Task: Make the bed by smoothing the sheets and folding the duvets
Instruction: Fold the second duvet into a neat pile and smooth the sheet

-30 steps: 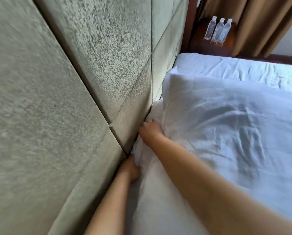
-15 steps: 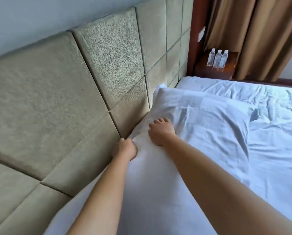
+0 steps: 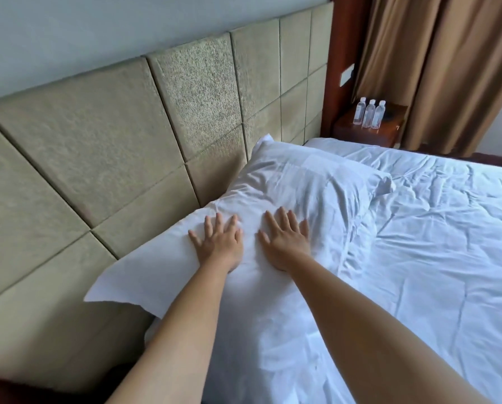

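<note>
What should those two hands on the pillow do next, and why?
Probably slide both palms outward across the pillow to flatten it. The left hand and right hand lie flat with fingers spread on its near half, and the cover still shows creases around and beyond them, so smoothing seems the likely step.

light: soft, even daylight | shadows: faint | focus: sharp | edges: wide-angle bending
</note>
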Action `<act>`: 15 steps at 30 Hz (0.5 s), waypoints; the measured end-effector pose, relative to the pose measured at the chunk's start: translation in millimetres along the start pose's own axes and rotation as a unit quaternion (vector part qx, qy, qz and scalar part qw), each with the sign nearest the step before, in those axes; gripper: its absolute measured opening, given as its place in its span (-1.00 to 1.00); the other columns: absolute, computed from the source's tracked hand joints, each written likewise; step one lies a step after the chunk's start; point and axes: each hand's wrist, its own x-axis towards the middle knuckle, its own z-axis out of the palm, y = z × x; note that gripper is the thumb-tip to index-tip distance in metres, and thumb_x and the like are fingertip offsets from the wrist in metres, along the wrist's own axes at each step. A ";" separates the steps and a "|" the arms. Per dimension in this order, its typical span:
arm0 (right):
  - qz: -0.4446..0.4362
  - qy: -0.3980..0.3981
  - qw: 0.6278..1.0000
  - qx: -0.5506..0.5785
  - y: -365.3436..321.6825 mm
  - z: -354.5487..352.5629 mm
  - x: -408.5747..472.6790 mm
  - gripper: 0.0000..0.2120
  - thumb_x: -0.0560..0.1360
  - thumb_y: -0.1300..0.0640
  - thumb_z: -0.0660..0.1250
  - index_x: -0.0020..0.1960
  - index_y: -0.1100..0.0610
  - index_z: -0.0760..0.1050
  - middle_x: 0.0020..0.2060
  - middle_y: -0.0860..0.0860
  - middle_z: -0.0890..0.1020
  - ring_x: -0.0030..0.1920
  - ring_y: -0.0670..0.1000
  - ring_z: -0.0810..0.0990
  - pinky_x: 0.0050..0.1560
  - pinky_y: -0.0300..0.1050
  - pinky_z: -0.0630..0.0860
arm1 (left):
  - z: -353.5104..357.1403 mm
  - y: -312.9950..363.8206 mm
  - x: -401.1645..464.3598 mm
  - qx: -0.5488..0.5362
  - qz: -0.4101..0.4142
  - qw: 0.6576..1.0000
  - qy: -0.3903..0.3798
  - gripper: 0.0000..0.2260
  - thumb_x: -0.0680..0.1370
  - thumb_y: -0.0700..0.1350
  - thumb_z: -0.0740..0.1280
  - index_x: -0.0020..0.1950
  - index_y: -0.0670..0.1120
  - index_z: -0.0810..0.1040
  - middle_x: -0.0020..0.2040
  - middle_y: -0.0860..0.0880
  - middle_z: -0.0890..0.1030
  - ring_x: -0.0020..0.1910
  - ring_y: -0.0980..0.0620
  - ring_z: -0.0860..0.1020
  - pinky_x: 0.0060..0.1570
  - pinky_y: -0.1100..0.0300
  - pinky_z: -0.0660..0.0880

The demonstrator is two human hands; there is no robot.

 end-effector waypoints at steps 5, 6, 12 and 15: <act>0.008 -0.002 1.000 -0.017 13.2 10.4 -0.8 -0.37 0.55 -0.34 -0.11 0.55 -0.18 -0.16 0.56 -0.02 -0.18 0.54 0.01 -0.28 0.46 0.17 -0.37 | 23.9 -0.8 1.7 0.017 -0.018 0.999 0.024 -0.55 0.63 0.17 -0.21 0.53 0.25 -0.21 0.57 0.02 -0.24 0.53 -0.08 -0.28 0.35 -0.36 -0.33; 0.006 0.001 1.000 -0.025 15.8 13.8 2.0 -0.36 0.54 -0.35 -0.11 0.55 -0.19 -0.17 0.56 -0.02 -0.19 0.54 0.01 -0.29 0.46 0.18 -0.37 | 29.6 -2.8 4.2 0.015 -0.022 0.999 0.027 -0.54 0.63 0.19 -0.20 0.52 0.25 -0.23 0.57 0.02 -0.24 0.53 -0.08 -0.29 0.34 -0.36 -0.34; 0.000 -0.009 0.998 -0.055 17.0 56.3 35.4 -0.34 0.54 -0.35 -0.09 0.55 -0.18 -0.21 0.54 -0.02 -0.27 0.52 0.02 -0.35 0.43 0.13 -0.46 | 72.1 -20.8 38.7 0.039 -0.043 0.998 0.018 -0.52 0.61 0.23 -0.20 0.52 0.26 -0.22 0.58 -0.02 -0.20 0.53 -0.12 -0.28 0.34 -0.37 -0.31; 0.006 -0.039 0.997 -0.059 12.6 86.1 60.0 -0.32 0.55 -0.31 -0.05 0.56 -0.13 -0.22 0.53 0.01 -0.31 0.51 0.03 -0.38 0.37 0.06 -0.55 | 93.2 -29.3 65.5 0.057 -0.050 0.997 -0.003 -0.52 0.61 0.21 -0.20 0.53 0.25 -0.15 0.58 -0.03 -0.17 0.54 -0.13 -0.25 0.34 -0.37 -0.30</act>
